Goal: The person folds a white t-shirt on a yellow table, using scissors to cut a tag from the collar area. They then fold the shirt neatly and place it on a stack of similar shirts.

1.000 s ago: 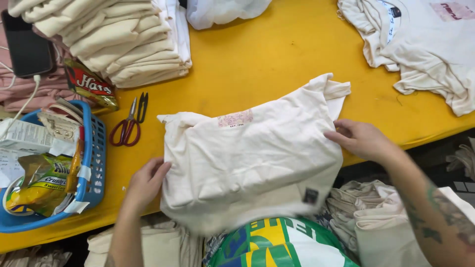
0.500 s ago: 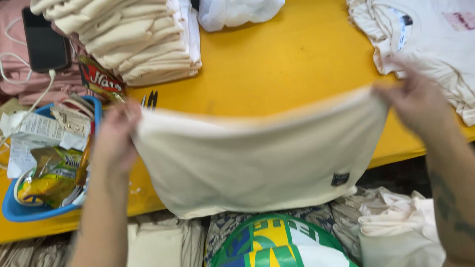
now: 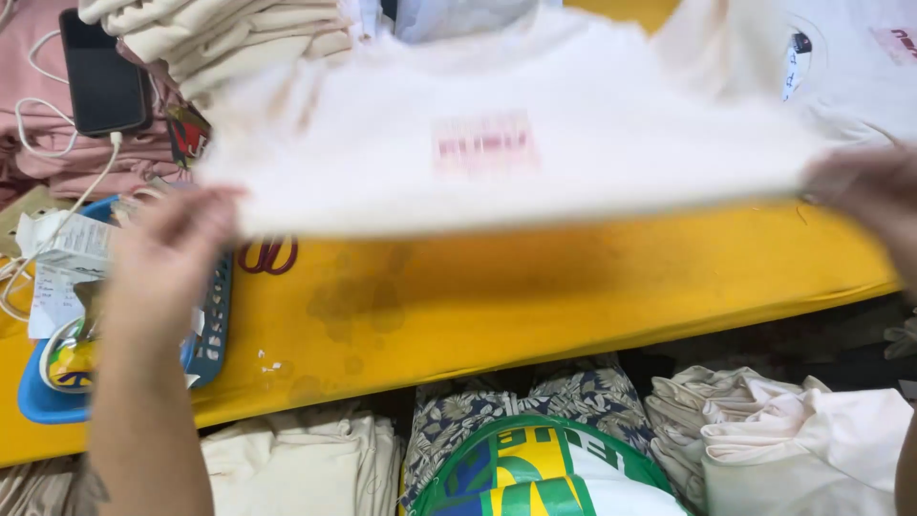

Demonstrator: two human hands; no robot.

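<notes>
Blue plastic basket at the left edge of the yellow surface, holding a snack packet and paper slips, partly hidden behind the left forearm. Cream garment held up flat and stretched above the surface, blurred by motion, long axis running left to right, a pale pink printed patch facing the camera near its middle. Left hand at the garment's lower left corner, fingers closed on the hem. Right hand at the lower right corner, blurred and cut off by the frame edge, fingers seemingly pinched on the cloth. Red-handled scissors mostly covered by the garment, only the loops showing. Stack of folded cream clothes and a dark phone on its cable at upper left; more cream garments heaped below the surface's near edge.
</notes>
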